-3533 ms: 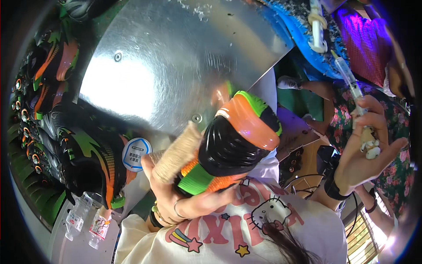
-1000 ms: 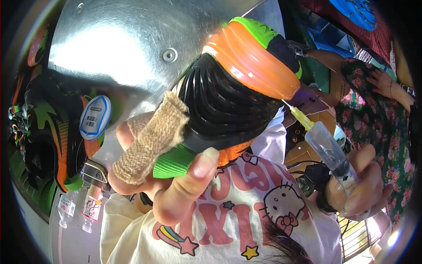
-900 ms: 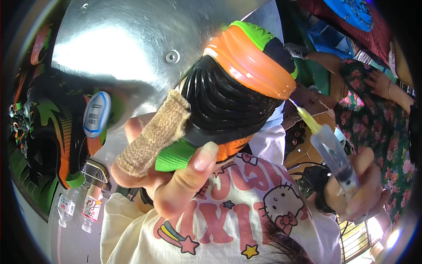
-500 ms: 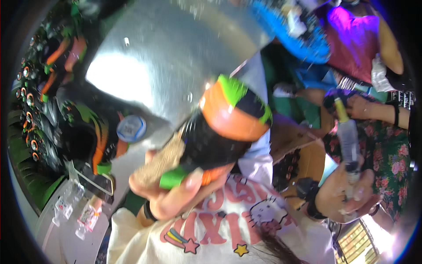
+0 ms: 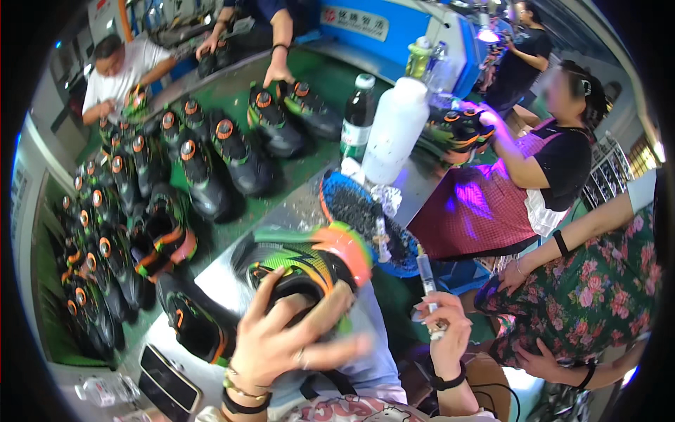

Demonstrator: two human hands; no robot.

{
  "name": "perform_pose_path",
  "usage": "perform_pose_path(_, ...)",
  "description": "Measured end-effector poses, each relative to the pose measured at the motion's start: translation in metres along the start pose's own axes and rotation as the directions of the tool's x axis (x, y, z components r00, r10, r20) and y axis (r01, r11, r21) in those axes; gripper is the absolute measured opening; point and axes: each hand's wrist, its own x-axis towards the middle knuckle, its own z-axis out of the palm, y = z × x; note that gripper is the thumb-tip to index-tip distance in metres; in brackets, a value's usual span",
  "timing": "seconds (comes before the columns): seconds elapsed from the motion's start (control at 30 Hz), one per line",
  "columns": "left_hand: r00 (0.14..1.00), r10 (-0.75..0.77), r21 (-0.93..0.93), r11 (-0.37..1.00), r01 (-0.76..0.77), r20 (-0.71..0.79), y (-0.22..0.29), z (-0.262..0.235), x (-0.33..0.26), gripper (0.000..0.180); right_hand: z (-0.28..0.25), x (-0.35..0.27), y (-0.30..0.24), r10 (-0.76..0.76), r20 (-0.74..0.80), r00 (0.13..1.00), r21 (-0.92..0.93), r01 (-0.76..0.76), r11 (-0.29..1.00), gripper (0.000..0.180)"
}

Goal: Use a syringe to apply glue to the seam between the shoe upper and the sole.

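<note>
A black shoe with green trim and an orange-red heel, blurred by motion, lies tipped over the near edge of the metal-topped bench. My left hand is at its opening, fingers spread and partly smeared; some fingertips overlap the shoe's collar. I cannot tell how firmly they touch it. In my right hand is a clear syringe with a yellowish tip, held upright off to the right of the shoe. Another black shoe with orange trim stands just left of my left hand.
Rows of similar shoes fill the bench's left side. Behind my shoe are a blue tray of dark scraps, a white jug and a dark bottle. A phone lies near left. Co-workers are around the bench; one in floral clothing is close at right.
The view has swung up to take in the whole bench. The shoe has turned from heel-up to lying tipped, and my left fingers have gone from wrapped round it to spread. The syringe stays in my right hand.
</note>
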Motion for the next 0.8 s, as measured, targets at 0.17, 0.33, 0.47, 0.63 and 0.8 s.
perform_pose_path(0.17, 0.973, -0.147, 0.232, 0.967, 0.104, 0.177, 0.021, 0.073, -0.016, 0.046, -0.005, 0.007, 0.029, 0.095, -0.041, 0.995, 0.146, -0.088, 0.985, 0.066)
perform_pose_path(0.33, 0.943, -0.324, 0.19, 0.933, 0.305, 0.078, 0.025, 0.066, -0.005, 0.048, -0.008, 0.014, 0.023, 0.125, 0.001, 0.992, 0.259, -0.12, 0.958, 0.066)
perform_pose_path(0.47, 0.935, -0.301, 0.227, 0.939, 0.257, 0.186, 0.018, 0.041, -0.008, 0.039, -0.013, 0.022, 0.027, 0.127, 0.047, 0.991, 0.233, -0.134, 0.963, 0.065)
perform_pose_path(0.63, 0.95, -0.275, 0.181, 0.952, 0.248, 0.149, 0.032, 0.038, -0.024, 0.032, -0.004, 0.042, 0.036, 0.163, 0.033, 0.986, 0.213, -0.166, 0.963, 0.064)
perform_pose_path(0.8, 0.932, -0.322, 0.247, 0.928, 0.278, 0.163, 0.041, 0.017, -0.046, 0.041, 0.009, 0.053, 0.053, 0.361, 0.041, 0.932, 0.311, -0.355, 0.882, 0.066)
